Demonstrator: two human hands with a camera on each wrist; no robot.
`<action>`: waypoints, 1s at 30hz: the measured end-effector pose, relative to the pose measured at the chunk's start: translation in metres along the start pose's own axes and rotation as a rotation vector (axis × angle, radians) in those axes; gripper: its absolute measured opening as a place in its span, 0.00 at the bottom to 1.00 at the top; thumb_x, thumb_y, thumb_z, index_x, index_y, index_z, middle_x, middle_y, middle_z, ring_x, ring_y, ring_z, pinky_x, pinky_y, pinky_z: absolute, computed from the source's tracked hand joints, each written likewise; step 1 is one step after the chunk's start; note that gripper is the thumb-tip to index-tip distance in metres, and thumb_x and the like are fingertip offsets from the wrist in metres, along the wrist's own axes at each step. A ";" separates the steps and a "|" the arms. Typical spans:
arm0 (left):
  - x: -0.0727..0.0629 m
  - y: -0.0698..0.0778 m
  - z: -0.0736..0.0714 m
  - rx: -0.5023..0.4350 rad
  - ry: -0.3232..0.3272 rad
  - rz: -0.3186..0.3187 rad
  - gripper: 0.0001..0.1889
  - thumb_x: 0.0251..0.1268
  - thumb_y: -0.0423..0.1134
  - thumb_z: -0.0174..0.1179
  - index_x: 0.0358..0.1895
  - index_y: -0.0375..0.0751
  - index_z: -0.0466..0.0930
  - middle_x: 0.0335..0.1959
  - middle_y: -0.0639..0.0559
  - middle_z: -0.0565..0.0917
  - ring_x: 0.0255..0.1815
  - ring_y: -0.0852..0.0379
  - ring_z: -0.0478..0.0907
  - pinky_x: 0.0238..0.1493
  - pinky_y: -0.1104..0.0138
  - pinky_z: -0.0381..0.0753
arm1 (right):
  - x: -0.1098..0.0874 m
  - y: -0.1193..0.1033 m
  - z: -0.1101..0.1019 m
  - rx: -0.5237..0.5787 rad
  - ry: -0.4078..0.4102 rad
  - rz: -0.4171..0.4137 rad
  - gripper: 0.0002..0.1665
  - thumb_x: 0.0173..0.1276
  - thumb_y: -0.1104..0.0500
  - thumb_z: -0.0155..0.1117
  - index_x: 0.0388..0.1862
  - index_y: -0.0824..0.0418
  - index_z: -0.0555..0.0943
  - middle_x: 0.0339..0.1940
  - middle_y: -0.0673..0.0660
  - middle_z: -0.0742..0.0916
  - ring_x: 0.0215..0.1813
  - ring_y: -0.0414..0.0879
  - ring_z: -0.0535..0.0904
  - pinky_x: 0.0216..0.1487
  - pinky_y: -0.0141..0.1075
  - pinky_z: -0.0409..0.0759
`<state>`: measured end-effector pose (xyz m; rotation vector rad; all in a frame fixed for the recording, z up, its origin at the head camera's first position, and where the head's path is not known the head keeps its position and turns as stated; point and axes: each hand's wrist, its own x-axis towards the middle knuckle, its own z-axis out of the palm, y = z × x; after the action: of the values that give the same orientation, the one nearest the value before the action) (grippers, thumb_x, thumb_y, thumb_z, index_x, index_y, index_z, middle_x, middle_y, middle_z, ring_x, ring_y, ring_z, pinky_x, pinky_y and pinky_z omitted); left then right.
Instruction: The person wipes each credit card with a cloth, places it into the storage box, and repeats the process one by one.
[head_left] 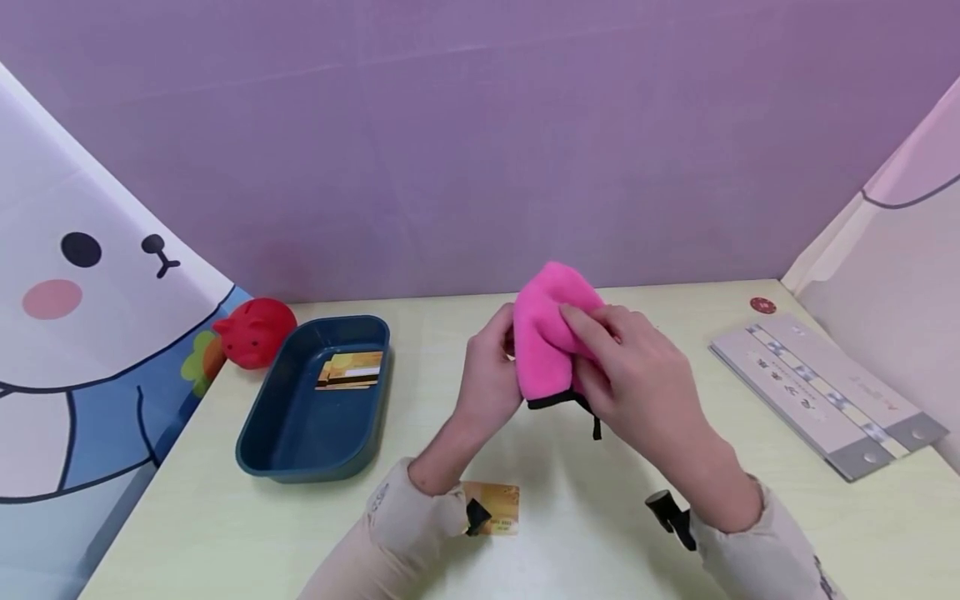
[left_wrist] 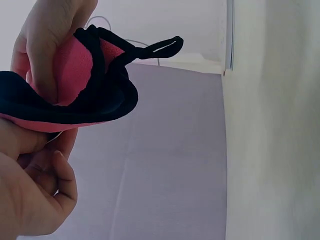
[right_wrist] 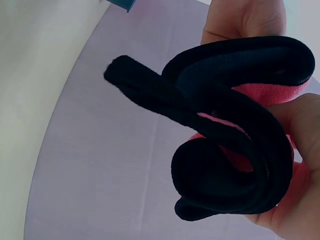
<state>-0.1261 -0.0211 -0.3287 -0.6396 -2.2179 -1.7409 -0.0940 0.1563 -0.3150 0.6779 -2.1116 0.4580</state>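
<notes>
Both hands hold up a folded pink cloth [head_left: 553, 333] with black edging and a black loop, above the table. My left hand [head_left: 487, 375] grips its left side, with curled fingers showing below the cloth in the left wrist view. With thumb and fingers, my right hand [head_left: 637, 383] pinches the right side; in the left wrist view its fingers press into a fold. From the right wrist, the black edging [right_wrist: 270, 150] bends in an S shape and the loop [right_wrist: 140, 90] sticks out. A gold card [head_left: 498, 508] lies on the table, partly behind my left sleeve.
On the left stands a dark blue tray [head_left: 300, 442] with gold cards [head_left: 350, 370] inside. A red piggy bank [head_left: 257, 333] sits beside its far left corner. Toward the right edge lie a grey booklet [head_left: 817, 387] and a small red disc [head_left: 762, 305].
</notes>
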 end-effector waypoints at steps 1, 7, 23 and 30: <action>0.000 0.000 0.000 -0.005 0.001 0.002 0.12 0.65 0.26 0.61 0.50 0.36 0.78 0.38 0.42 0.84 0.35 0.54 0.79 0.40 0.68 0.80 | 0.000 0.000 0.000 -0.006 -0.001 0.009 0.26 0.59 0.65 0.68 0.58 0.57 0.83 0.41 0.64 0.84 0.38 0.58 0.80 0.31 0.48 0.81; 0.001 0.004 0.000 -0.003 0.030 0.032 0.11 0.65 0.23 0.58 0.48 0.35 0.79 0.36 0.42 0.85 0.32 0.55 0.77 0.37 0.69 0.78 | 0.000 0.002 -0.002 -0.036 -0.017 0.081 0.25 0.61 0.65 0.67 0.59 0.58 0.82 0.42 0.63 0.84 0.38 0.58 0.79 0.28 0.49 0.81; 0.006 0.009 -0.013 -0.014 0.014 0.014 0.13 0.69 0.34 0.63 0.54 0.40 0.80 0.34 0.44 0.84 0.29 0.56 0.79 0.32 0.70 0.78 | 0.000 0.017 -0.009 -0.058 -0.013 0.185 0.23 0.64 0.66 0.66 0.60 0.61 0.82 0.45 0.66 0.84 0.42 0.61 0.80 0.28 0.54 0.81; 0.010 0.015 -0.029 -0.065 0.028 0.015 0.13 0.70 0.32 0.61 0.56 0.38 0.80 0.34 0.41 0.83 0.30 0.46 0.75 0.31 0.71 0.72 | 0.002 0.022 -0.017 -0.087 -0.010 0.299 0.24 0.65 0.66 0.62 0.60 0.61 0.82 0.43 0.66 0.83 0.44 0.61 0.79 0.27 0.59 0.79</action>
<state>-0.1296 -0.0448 -0.3034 -0.6405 -2.1400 -1.8101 -0.0980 0.1823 -0.3057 0.3153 -2.2378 0.5212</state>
